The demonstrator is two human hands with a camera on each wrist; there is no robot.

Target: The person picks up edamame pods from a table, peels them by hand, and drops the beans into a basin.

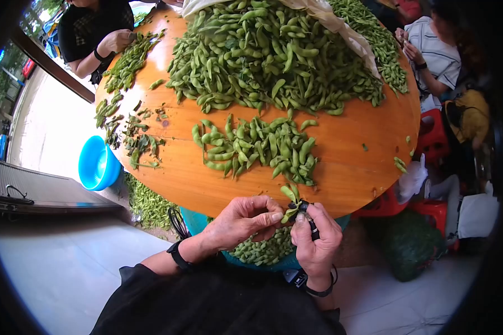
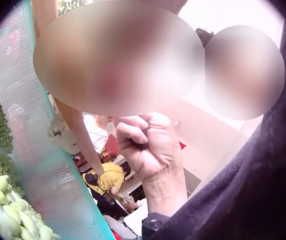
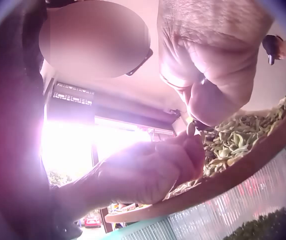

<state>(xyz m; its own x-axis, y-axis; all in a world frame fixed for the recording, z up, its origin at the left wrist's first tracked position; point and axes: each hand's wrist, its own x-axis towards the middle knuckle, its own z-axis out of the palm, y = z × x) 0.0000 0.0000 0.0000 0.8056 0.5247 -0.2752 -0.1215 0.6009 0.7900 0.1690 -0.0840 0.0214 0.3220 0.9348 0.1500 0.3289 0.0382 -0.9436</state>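
Just off the table's near edge, both hands meet at a few green pods [image 1: 290, 193]. The left hand [image 1: 241, 222] pinches a pod between thumb and index finger. Curled round a small black tool [image 1: 315, 230] is the right hand [image 1: 318, 240], its thumb and index finger up against the pods. In the right wrist view the right hand [image 3: 210, 60] is close above the left hand [image 3: 148, 170], with a pod [image 3: 191, 128] at the fingertips. The left wrist view shows a curled hand [image 2: 153, 145]; its fingertips' contact is hidden by blur.
A small pod pile [image 1: 257, 145] lies on the round table [image 1: 357, 145] before a large heap [image 1: 262, 56]. Leafy scraps [image 1: 140, 137] are at the left. Below the hands is a teal basket [image 1: 193, 222] of pods; a blue basin [image 1: 98, 163] stands left. Two people sit opposite.
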